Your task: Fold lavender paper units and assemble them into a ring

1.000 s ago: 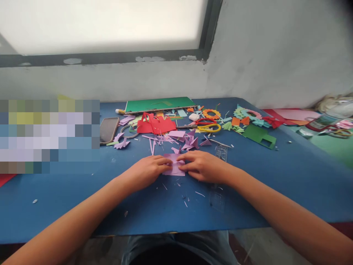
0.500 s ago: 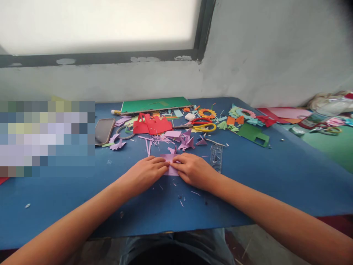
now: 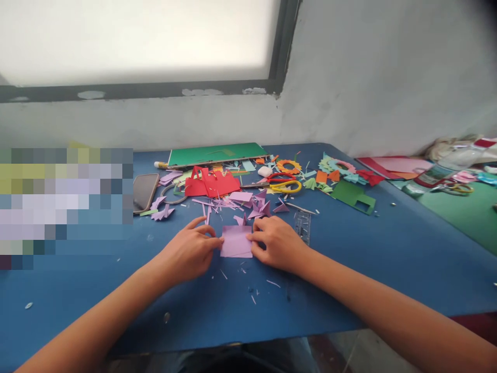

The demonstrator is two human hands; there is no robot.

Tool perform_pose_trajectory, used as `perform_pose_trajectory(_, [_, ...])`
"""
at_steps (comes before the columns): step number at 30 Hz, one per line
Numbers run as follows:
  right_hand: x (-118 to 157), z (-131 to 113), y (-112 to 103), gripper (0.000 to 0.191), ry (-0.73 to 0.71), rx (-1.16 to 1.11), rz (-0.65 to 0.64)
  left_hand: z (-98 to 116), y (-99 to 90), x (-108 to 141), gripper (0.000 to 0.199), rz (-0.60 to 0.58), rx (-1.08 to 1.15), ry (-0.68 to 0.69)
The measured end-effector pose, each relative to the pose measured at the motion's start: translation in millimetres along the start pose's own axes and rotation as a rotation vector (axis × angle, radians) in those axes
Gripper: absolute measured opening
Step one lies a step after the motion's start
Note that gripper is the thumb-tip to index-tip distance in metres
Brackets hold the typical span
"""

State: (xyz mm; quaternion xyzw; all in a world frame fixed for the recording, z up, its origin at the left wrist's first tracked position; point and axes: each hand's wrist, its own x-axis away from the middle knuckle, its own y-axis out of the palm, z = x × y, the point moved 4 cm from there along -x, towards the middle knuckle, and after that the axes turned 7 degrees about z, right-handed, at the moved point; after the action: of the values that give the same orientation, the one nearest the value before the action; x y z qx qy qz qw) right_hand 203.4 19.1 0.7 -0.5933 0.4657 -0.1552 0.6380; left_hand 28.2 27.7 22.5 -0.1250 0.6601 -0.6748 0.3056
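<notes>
A small square of purple paper (image 3: 236, 242) lies on the blue table in front of me, with a slightly slanted line near its lower edge. At its left edge my left hand (image 3: 190, 250) pinches the paper, thumb and fingertip meeting there and the index finger raised. My right hand (image 3: 276, 242) grips the right edge, its thumb on the paper and its other fingers curled. Just beyond the square are a small folded purple piece (image 3: 240, 220) and a cluster of folded purple pieces (image 3: 259, 207). A clear plastic ruler (image 3: 303, 227) rests beyond my right wrist.
Red-and-yellow-handled scissors (image 3: 285, 185), cut red paper (image 3: 213, 182) and a white eraser (image 3: 265, 171) lie farther back. A phone (image 3: 145, 192) is at left, a green board (image 3: 217, 153) by the wall. Green card (image 3: 354, 197) and a plastic bottle (image 3: 438, 168) are at right. Blurring covers the far left.
My hands have moved apart from the paper's middle to its sides, uncovering most of the square. The view has tilted slightly, so the table sits a little lower.
</notes>
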Motion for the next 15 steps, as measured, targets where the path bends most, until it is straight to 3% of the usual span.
perform_pose_trajectory(15, [0.5, -0.5, 3.3, 0.018, 0.023, -0.080, -0.030, -3.6, 5.4, -1.2, 0.030, 0.002, 0.101, -0.063])
